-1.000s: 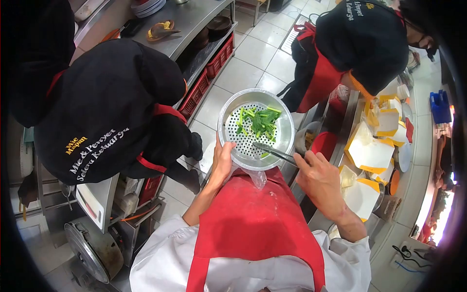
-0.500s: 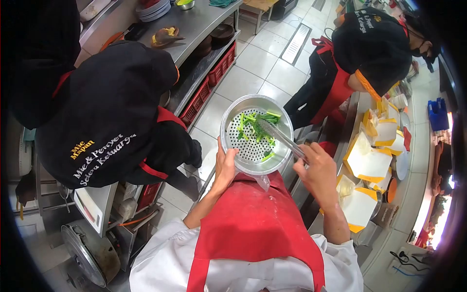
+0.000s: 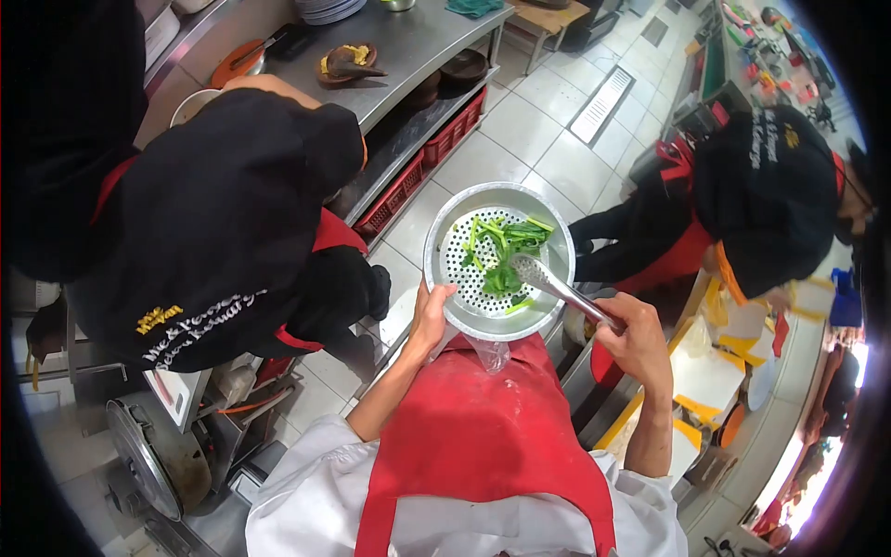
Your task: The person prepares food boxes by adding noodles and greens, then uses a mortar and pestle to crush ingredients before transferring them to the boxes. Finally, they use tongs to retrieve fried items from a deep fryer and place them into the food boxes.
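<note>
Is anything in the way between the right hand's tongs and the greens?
Nothing visible: the right hand holds the tongs over the rim of the colander, tips at the greens. The left hand holds the colander's left side, clear of them.

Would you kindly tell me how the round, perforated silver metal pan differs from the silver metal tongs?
The round, perforated silver metal pan is wide, whereas the silver metal tongs are long and narrow. The left hand holds the pan; the right hand holds the tongs. Both look like shiny metal.
</note>
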A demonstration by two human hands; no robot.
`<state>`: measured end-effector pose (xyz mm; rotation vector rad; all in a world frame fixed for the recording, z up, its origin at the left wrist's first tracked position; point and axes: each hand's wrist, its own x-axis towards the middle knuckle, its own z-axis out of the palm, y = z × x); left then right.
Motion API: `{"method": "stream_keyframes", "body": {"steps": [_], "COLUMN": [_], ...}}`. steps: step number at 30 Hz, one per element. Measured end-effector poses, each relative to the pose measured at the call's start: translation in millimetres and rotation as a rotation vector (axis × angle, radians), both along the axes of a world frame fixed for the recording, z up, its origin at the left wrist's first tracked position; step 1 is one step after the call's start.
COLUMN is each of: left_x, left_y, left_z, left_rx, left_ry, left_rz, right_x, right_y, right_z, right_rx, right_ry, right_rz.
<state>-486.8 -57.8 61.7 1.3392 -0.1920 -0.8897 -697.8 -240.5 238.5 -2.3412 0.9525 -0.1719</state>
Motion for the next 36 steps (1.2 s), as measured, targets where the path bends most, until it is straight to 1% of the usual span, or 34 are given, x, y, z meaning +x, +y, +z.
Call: {"method": "stream_keyframes", "body": {"steps": [5, 8, 9, 13, 16, 17, 18, 20, 23, 26, 27, 29, 31, 34, 36], "left_x": [32.0, 52.8, 60.0, 89.5, 108.0, 114.4, 119.4, 126.7, 137.5, 145.0, 148.0, 156.9, 170.1, 189.3, 206.4], "left_y": [-43.3, -69.2, -78.0, -113.3, -139.1, -147.9, -154.8, -163.1, -178.6, -191.2, -195.4, -205.0, -204.5, -204.2, -207.8], "left_z": [-2.2, -9.0, -7.8, -14.9, -6.8, -8.4, -9.6, -6.3, 6.6, 4.6, 7.3, 19.0, 0.4, -19.7, -18.8], "left_rx": [-0.006, -0.012, 0.004, 0.024, 0.037, 0.003, 0.020, 0.065, 0.120, 0.103, 0.099, 0.078, 0.003, -0.054, -0.086], "left_ry": [-0.008, 0.022, 0.024, 0.032, 0.000, -0.004, -0.029, -0.074, -0.079, -0.071, -0.075, -0.064, 0.000, 0.031, 0.066], "left_rz": [0.058, 0.084, 0.097, 0.174, 0.240, 0.261, 0.278, 0.309, 0.368, 0.427, 0.444, 0.494, 0.554, 0.598, 0.626], "right_x": [38.1, 58.7, 68.4, 105.0, 130.8, 143.0, 152.2, 180.2, 220.7, 258.4, 275.2, 298.0, 320.8, 348.0, 371.8], "right_y": [-65.2, -113.7, -124.7, -179.2, -212.1, -221.8, -230.4, -235.1, -228.5, -228.1, -225.6, -230.0, -233.7, -250.0, -269.3], "right_z": [-8.0, -14.8, -15.0, -18.2, -28.3, -21.1, -27.7, -18.6, 4.1, -2.0, -5.6, -19.7, -24.2, -25.0, -18.3], "right_rx": [0.107, 0.302, 0.199, 0.266, 0.271, 0.253, 0.192, -0.021, -0.060, -0.200, -0.273, -0.308, -0.330, -0.330, -0.350], "right_ry": [-0.025, -0.045, -0.060, -0.046, -0.117, -0.070, -0.094, -0.014, 0.057, 0.001, 0.020, 0.035, 0.069, -0.035, -0.061], "right_rz": [0.071, 0.134, 0.177, 0.134, 0.153, 0.210, 0.259, 0.296, 0.268, 0.410, 0.446, 0.504, 0.550, 0.622, 0.694]}}
